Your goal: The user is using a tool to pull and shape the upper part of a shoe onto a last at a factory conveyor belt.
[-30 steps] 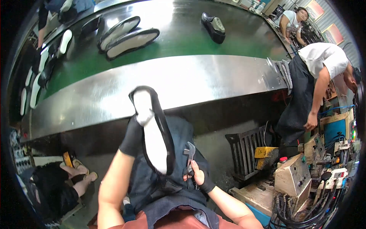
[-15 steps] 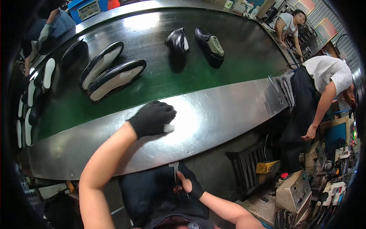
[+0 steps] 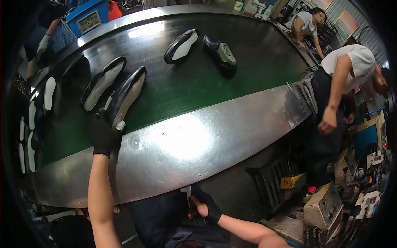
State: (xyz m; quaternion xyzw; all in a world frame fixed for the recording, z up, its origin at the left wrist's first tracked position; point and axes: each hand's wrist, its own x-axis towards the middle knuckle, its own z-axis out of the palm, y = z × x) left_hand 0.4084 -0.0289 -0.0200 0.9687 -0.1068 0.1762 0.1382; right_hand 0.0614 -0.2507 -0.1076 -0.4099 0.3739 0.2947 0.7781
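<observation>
My left hand [image 3: 106, 134], in a black glove with a white-wrapped thumb, closes on the near end of a black shoe [image 3: 130, 94] on the green belt. The shoe's pale underside faces up. Beside it on the left lies another black shoe [image 3: 104, 82], also pale side up. Low in front of my lap, my right hand [image 3: 206, 210], in a black glove with bare fingertips, is wrapped round a silver metal tool [image 3: 188, 191]. This tool has a squarish head and looks like pincers; my fingers partly cover its handles.
Farther along the green belt [image 3: 173, 91] lie a black shoe [image 3: 182, 47] and one with a greenish sole piece [image 3: 225, 53]. Several white insoles [image 3: 49, 93] line the left side. A metal ledge [image 3: 231, 124] borders the belt. Co-workers stand at right [image 3: 347, 66], far right [image 3: 306, 25] and far left.
My left hand has gone from above the metal ledge to the shoe at left, which has turned steeper. The shoe at mid-belt now shows its pale underside. My right hand stays low with the tool.
</observation>
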